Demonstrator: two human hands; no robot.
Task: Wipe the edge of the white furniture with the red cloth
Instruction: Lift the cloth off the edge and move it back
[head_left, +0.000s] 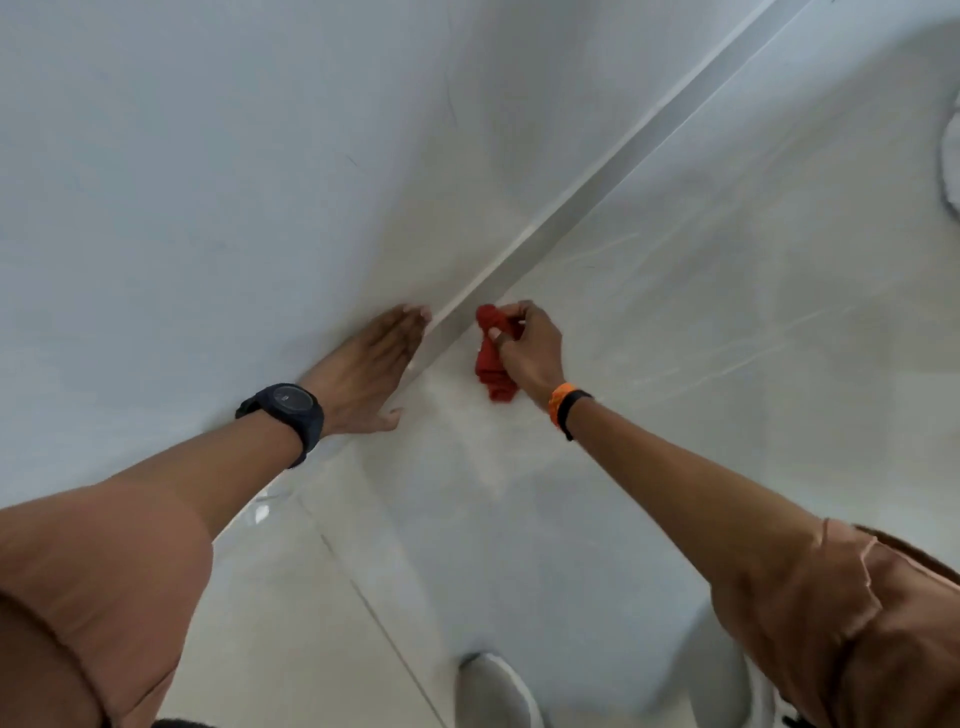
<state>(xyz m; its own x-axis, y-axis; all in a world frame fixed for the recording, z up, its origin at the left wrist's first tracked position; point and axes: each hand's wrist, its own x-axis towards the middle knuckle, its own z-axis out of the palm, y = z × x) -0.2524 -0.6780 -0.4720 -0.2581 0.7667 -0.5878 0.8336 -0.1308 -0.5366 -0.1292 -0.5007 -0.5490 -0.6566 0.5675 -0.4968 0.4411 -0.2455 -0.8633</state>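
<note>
The white furniture (218, 171) fills the upper left as a broad white panel. Its lower edge (597, 192) runs as a grey strip diagonally from the top right down to the middle. My left hand (369, 369) lies flat on the panel, fingers together, fingertips at the strip's near end. My right hand (532, 348) grips the bunched red cloth (493, 353), whose top end touches the floor side of the strip. The cloth's tail hangs down below my palm.
Glossy pale floor tiles (727, 291) spread to the right and below the edge. A grey shoe tip (493, 691) shows at the bottom centre. A pale rounded object (950, 161) sits at the right border. My left wrist bears a dark watch, my right an orange band.
</note>
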